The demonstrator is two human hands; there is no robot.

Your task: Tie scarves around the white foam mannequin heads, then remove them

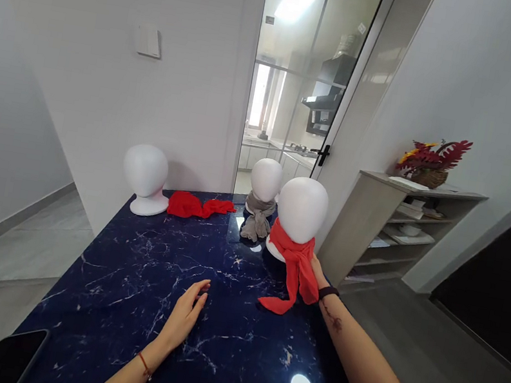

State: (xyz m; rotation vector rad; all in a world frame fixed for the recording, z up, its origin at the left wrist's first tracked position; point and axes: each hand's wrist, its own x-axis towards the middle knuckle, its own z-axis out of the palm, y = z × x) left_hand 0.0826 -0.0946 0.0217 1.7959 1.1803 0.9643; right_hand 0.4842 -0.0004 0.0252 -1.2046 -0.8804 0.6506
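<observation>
My left hand (186,314) lies flat and open on the dark blue marble table (122,287), holding nothing. My right hand (318,272) reaches to the nearest white mannequin head (302,209) and is mostly hidden behind the red scarf (294,267) tied around its neck; its fingers do not show. A second white head (266,179) behind it wears a grey scarf (256,221). A third, bare white head (145,174) stands at the far left, with another red scarf (197,206) lying loose on the table beside it.
A dark phone (9,359) lies at the table's near left corner. A wooden shelf unit (391,227) with a flower basket (429,162) stands to the right. A glass door (303,82) opens onto a kitchen behind the table.
</observation>
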